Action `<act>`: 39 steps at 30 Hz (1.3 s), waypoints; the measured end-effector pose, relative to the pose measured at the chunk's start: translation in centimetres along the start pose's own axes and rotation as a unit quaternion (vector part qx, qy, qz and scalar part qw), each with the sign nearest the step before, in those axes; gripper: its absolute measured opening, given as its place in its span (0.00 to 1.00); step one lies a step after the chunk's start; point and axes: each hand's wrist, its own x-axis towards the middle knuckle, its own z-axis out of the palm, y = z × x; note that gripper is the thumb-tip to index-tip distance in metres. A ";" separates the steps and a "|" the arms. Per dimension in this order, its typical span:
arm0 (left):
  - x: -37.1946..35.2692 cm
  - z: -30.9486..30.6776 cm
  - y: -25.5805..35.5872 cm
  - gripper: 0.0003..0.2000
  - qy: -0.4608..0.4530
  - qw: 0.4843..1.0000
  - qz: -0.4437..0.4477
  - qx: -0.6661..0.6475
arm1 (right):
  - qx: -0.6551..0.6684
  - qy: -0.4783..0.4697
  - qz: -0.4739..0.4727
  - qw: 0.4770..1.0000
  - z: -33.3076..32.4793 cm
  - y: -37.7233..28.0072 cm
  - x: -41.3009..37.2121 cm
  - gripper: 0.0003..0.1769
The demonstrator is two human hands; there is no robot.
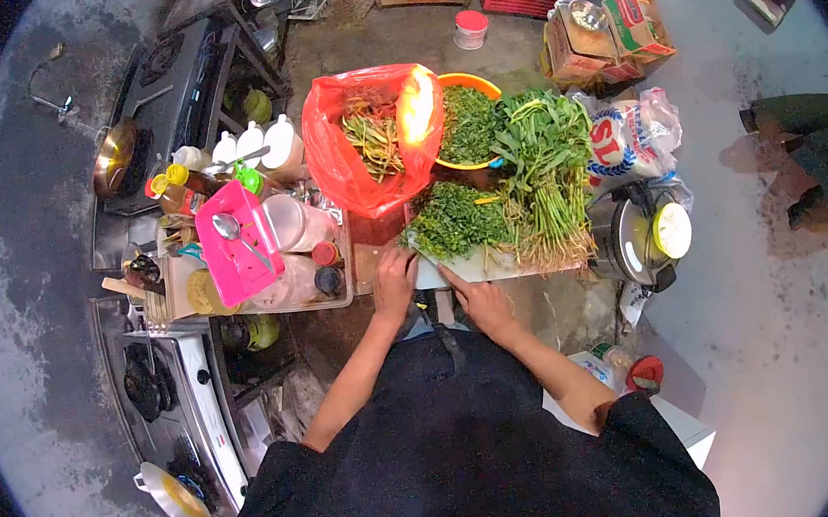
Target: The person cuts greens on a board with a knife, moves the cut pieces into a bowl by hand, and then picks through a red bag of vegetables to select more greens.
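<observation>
My left hand (394,282) is at the left end of a white cutting board (483,266), its fingers closed beside a heap of chopped greens (455,220). Just right of it, my right hand (478,302) lies at the board's near edge with the fingers bent and one reaching forward; what either hand holds is too small to make out. Long leafy greens (544,136) lie on the right part of the board, their stems and roots toward me. Behind the heap stand an orange-rimmed basin (492,83) of chopped greens and an open red plastic bag (331,172) with stems and trimmings inside.
At left, a tray (324,303) holds jars, bottles and a pink basket (217,230). A steel pot (621,238) and a white sack (615,144) stand at right. A stove (196,379) with a pan (176,501) is lower left. Another person's legs (817,150) show far right.
</observation>
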 end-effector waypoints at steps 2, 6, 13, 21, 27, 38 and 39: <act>0.0 -0.3 -0.2 0.06 -0.019 1.000 -0.008 0.005 | -0.007 0.015 -0.014 1.000 0.2 0.7 -0.8 0.36; -0.3 -0.5 0.0 0.08 -0.035 0.999 -0.006 0.010 | -0.045 0.029 -0.043 0.998 0.5 1.5 -1.0 0.40; -0.3 -0.4 -0.1 0.08 -0.040 0.998 0.008 0.040 | -0.045 0.057 -0.038 0.997 1.5 2.3 -0.3 0.38; 0.1 -0.1 0.2 0.06 -0.034 0.999 -0.032 0.002 | -0.007 0.065 -0.063 0.996 0.3 1.5 -1.2 0.36; -0.2 0.0 -0.3 0.07 -0.028 0.999 -0.032 -0.017 | 0.000 0.047 -0.054 0.997 0.2 1.1 -0.9 0.35; -0.1 0.1 -0.6 0.06 -0.018 0.999 -0.022 -0.031 | -0.008 0.026 -0.022 0.999 -0.1 0.1 -0.3 0.38; -0.2 0.1 -0.7 0.07 -0.019 0.999 -0.025 -0.036 | -0.008 0.027 -0.023 0.999 0.2 0.6 -0.5 0.38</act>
